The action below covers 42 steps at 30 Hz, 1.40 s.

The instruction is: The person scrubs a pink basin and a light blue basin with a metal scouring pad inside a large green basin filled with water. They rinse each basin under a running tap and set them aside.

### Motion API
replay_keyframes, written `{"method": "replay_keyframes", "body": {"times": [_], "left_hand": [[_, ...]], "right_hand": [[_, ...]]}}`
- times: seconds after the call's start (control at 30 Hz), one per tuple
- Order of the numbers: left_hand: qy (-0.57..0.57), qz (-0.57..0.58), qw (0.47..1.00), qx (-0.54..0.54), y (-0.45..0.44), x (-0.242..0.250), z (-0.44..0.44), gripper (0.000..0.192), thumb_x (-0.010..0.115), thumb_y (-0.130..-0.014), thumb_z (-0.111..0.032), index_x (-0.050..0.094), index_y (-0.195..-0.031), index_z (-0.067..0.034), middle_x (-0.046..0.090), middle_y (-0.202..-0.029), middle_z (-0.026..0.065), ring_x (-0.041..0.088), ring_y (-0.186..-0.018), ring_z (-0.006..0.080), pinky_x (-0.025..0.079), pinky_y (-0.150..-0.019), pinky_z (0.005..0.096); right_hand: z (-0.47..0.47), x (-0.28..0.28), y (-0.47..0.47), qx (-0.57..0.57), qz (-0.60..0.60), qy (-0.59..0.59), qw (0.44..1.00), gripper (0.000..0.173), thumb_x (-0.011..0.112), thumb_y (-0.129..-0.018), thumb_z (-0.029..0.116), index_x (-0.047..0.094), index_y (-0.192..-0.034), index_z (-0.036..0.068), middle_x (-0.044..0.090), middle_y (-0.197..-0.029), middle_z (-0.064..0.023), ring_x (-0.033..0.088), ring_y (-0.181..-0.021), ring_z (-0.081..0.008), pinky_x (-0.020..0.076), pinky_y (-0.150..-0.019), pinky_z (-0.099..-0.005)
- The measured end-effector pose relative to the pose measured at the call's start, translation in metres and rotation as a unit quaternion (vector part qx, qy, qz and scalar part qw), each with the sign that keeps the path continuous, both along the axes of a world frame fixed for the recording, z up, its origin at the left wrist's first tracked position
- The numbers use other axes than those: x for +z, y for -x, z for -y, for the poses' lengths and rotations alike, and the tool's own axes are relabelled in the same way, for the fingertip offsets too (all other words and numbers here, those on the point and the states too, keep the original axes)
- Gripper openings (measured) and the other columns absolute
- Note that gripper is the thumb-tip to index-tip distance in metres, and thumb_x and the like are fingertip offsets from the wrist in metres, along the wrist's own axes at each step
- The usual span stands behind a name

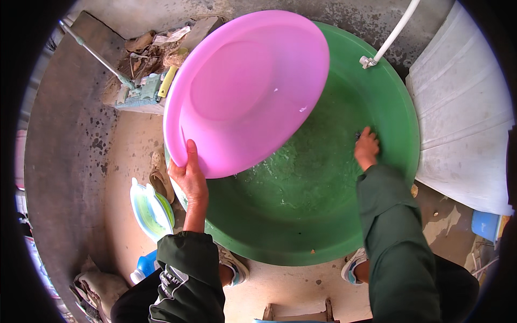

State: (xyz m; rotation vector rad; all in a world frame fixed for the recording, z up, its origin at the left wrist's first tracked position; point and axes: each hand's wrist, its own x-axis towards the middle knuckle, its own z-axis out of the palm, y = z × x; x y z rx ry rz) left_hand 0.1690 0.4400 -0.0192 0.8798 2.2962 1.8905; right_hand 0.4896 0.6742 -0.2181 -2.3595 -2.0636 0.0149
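Observation:
My left hand [189, 177] grips the near-left rim of a pink plastic basin [238, 84], thumb on the inside. The basin is tilted over a large round green plastic tub [299, 238], its open side towards me. Shallow, rippling water [274, 173] shows in the tub below the basin's lower edge. Inside the tub at the right, my right hand [366, 148] is curled around a small dark thing [358, 135], mostly covered by the fingers; what it is I cannot tell.
A white pipe [391, 34] with a fitting hangs over the tub's far rim. To the right stands a large white container [460, 117]. At left are a flat mop [139, 91], small basins [149, 208], a slipper [159, 183] and a blue bottle [146, 264]. Low stool legs [299, 311] show at the bottom.

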Motion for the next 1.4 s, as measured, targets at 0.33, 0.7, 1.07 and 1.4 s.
{"method": "replay_keyframes", "body": {"times": [0.33,0.7,1.07,1.4], "left_hand": [[-0.033,-0.013,0.999,0.0,-0.019,-0.003,-0.003,0.03,0.063,-0.093,-0.022,0.063,-0.104,0.005,0.064,-0.088,0.0032,0.054,-0.081,0.0091,0.044,-0.074,0.0248],[-0.006,-0.058,0.998,-0.033,-0.036,0.037,0.004,0.023,0.062,-0.093,-0.011,0.062,-0.112,0.002,0.062,-0.081,-0.0027,0.05,-0.072,0.0041,0.043,-0.064,0.0212],[-0.108,0.096,0.989,-0.018,-0.017,0.018,0.009,0.031,0.067,-0.09,-0.02,0.063,-0.111,0.003,0.065,-0.094,0.0032,0.058,-0.086,0.0104,0.045,-0.078,0.026],[-0.094,0.158,0.981,-0.058,-0.041,0.032,0.018,0.03,0.067,-0.09,-0.021,0.063,-0.106,0.004,0.065,-0.091,0.0036,0.057,-0.081,0.0094,0.045,-0.074,0.0244]], "right_hand": [[0.136,0.094,0.173,0.344,-0.585,0.155,0.718,0.041,0.073,-0.079,0.013,0.05,-0.112,0.004,0.067,-0.1,-0.0149,0.067,-0.089,-0.0278,0.0538,-0.077,-0.0381],[0.085,0.035,0.07,0.265,-0.158,0.129,0.942,0.019,0.045,-0.092,0.014,0.058,-0.104,0.007,0.06,-0.098,-0.0213,0.063,-0.085,-0.0377,0.0526,-0.068,-0.0475],[0.087,0.079,0.078,0.31,-0.443,0.333,0.772,0.034,0.077,-0.073,0.01,0.06,-0.101,0.0,0.066,-0.09,-0.0135,0.067,-0.072,-0.0194,0.0557,-0.053,-0.035],[0.084,0.212,0.17,0.384,-0.554,-0.004,0.738,0.036,0.07,-0.081,0.008,0.047,-0.108,0.005,0.062,-0.097,-0.0155,0.062,-0.09,-0.0303,0.0479,-0.077,-0.0419]]}}
